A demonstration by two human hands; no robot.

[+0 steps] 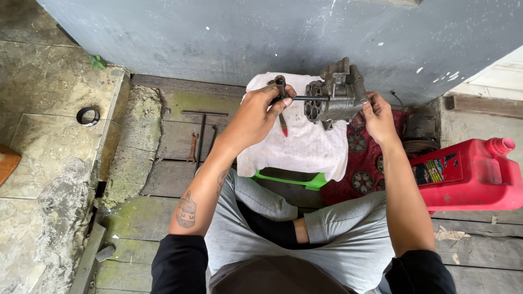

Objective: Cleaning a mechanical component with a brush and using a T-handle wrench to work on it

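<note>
Gripping T-handle wrench in left hand fingers | right hand fingers clasp metal pump housing

1. Red plastic jerrycan: lying on the wooden floorboards at the right edge, just beside the person's right forearm; boxy body, capped spout at upper right (cap same red).
2. Label on the jerrycan's left face: rectangular, dark ground with yellow, red and white patches, partly hidden by the forearm.
</note>
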